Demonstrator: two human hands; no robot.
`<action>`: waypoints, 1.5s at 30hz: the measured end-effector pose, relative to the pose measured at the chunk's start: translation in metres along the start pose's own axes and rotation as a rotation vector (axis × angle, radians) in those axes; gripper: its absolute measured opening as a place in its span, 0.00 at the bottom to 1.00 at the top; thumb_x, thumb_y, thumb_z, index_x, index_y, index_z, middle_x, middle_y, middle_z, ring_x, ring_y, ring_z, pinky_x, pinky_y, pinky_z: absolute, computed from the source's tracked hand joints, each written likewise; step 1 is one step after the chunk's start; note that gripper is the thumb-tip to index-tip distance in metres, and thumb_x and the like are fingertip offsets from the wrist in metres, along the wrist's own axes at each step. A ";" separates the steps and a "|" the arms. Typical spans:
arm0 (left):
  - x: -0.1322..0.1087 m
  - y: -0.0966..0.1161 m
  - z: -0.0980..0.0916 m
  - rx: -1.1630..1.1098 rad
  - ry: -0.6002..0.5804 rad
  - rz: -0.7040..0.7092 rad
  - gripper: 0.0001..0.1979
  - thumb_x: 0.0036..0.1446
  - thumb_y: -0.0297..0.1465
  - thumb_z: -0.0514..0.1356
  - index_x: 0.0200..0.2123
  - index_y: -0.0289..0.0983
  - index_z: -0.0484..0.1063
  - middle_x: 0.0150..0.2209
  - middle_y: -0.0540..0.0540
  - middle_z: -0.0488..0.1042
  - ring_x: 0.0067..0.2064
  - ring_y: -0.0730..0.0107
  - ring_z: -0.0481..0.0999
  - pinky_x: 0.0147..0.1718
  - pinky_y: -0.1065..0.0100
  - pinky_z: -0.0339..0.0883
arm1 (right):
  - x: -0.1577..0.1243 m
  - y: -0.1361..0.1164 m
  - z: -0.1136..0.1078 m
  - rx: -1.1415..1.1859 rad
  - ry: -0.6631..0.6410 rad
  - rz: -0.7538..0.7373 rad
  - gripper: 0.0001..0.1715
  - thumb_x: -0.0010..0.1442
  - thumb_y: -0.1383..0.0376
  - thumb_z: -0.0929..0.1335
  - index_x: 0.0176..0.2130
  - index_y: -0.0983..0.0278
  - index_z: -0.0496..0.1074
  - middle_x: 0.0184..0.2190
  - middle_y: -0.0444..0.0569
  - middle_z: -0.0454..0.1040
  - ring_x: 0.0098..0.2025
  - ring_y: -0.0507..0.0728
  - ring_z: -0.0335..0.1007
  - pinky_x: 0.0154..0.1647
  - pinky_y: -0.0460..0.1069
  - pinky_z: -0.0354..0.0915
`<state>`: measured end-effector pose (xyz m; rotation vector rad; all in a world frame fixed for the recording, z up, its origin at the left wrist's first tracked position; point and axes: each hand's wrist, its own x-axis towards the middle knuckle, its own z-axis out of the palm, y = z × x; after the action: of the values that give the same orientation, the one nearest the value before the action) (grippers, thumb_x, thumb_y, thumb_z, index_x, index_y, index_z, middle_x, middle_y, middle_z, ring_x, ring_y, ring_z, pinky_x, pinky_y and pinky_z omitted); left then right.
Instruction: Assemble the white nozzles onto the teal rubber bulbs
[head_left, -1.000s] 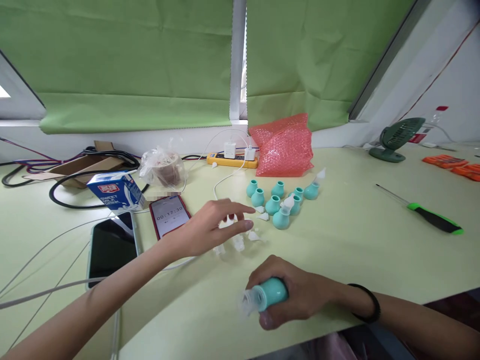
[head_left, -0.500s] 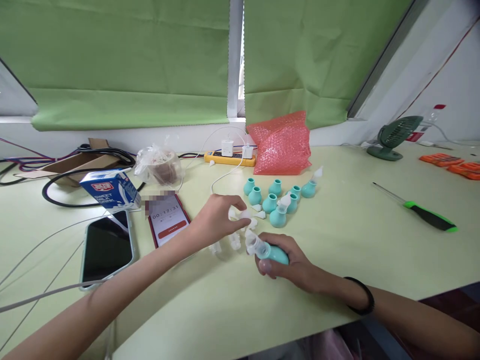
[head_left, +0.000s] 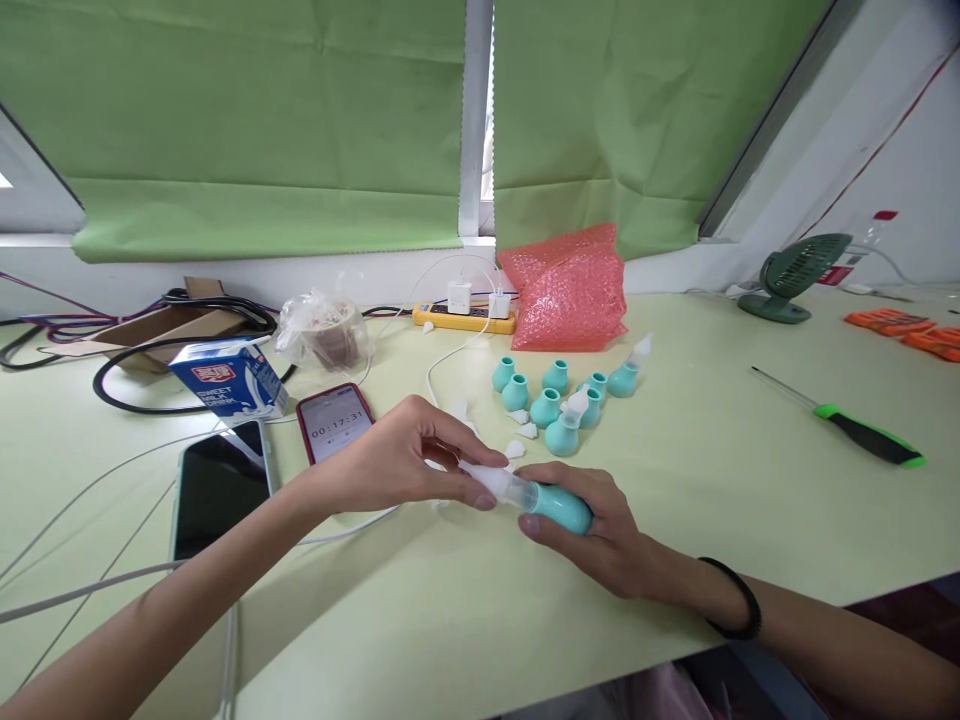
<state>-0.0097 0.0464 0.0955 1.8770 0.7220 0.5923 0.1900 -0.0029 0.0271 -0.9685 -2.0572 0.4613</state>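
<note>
My right hand (head_left: 600,530) is closed around a teal bulb (head_left: 562,508) that lies on its side, its clear collar pointing left. A white translucent tip (head_left: 484,478) sits at the collar's end, and the thumb and fingers of my left hand (head_left: 416,460) pinch it. Behind my hands several teal bulbs stand upright with open necks, one of them a bulb (head_left: 544,408) near the middle. Two others carry clear collars and white tips, such as the front bulb (head_left: 562,436). Loose white tips (head_left: 517,449) lie between the bulbs and my hands; some are partly hidden by my left hand.
A red-cased phone (head_left: 334,420), a dark-screened phone (head_left: 223,490) and a blue milk carton (head_left: 229,380) are at the left. Behind are a yellow power strip (head_left: 461,319) and a pink bubble-wrap bag (head_left: 566,290). A screwdriver (head_left: 862,432) and a green fan (head_left: 795,275) are at the right.
My left hand has come down and right from over the loose tips and now pinches the white tip at the held bulb's collar. The bulb points more level to the left.
</note>
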 end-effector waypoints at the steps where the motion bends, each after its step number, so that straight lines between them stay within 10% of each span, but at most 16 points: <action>1: -0.001 0.001 -0.001 0.040 -0.017 -0.001 0.11 0.40 0.30 0.64 0.32 0.38 0.77 0.29 0.44 0.77 0.30 0.64 0.74 0.28 0.70 0.67 | -0.001 0.000 0.001 -0.035 0.031 -0.036 0.14 0.53 0.63 0.65 0.41 0.61 0.63 0.32 0.45 0.72 0.30 0.51 0.68 0.31 0.45 0.62; 14: -0.002 0.000 0.002 0.240 -0.088 -0.022 0.10 0.46 0.31 0.61 0.34 0.36 0.76 0.30 0.48 0.77 0.28 0.70 0.73 0.25 0.76 0.65 | -0.003 0.004 0.010 -0.345 0.234 -0.348 0.16 0.53 0.66 0.64 0.43 0.66 0.60 0.26 0.48 0.74 0.26 0.53 0.70 0.24 0.46 0.62; 40: 0.012 0.017 0.012 0.154 -0.052 0.117 0.12 0.45 0.32 0.61 0.36 0.36 0.73 0.31 0.49 0.76 0.31 0.73 0.73 0.30 0.74 0.69 | 0.005 -0.004 0.002 0.485 0.156 0.154 0.07 0.50 0.63 0.67 0.30 0.63 0.65 0.18 0.41 0.64 0.17 0.47 0.59 0.16 0.44 0.58; 45: 0.028 0.033 -0.002 0.223 0.003 0.122 0.09 0.46 0.33 0.60 0.31 0.36 0.73 0.27 0.48 0.75 0.27 0.74 0.73 0.23 0.76 0.67 | 0.006 0.002 0.001 0.763 0.220 0.138 0.17 0.52 0.57 0.64 0.42 0.59 0.60 0.36 0.48 0.66 0.29 0.53 0.66 0.22 0.49 0.66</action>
<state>0.0161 0.0564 0.1291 2.1384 0.7022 0.6126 0.1881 0.0026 0.0287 -0.6485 -1.4269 1.0628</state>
